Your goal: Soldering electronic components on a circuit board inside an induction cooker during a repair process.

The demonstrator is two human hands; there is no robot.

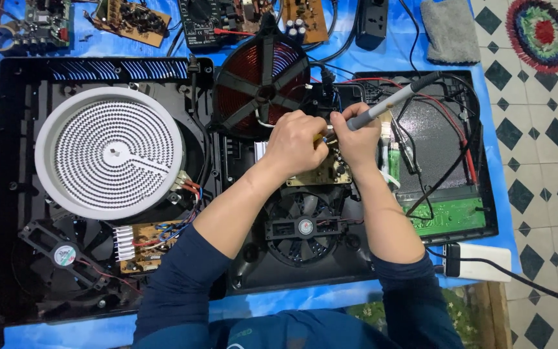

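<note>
From the head camera, the right hand (358, 139) wraps its fingers around a thin grey metal soldering iron (392, 100). The left hand (295, 143) pinches something small — too hidden to tell. Both hover over the tan circuit board (321, 173), between the round red-brown copper coil (261, 87) and the black plastic fan (303, 226). A white ridged heating disc (108, 152) sits well apart.

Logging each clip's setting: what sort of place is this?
Likely a home electronics repair bench: an opened cooktop on a blue sheet, loose circuit boards and a multimeter behind it, a soldering iron in the right hand.
</note>
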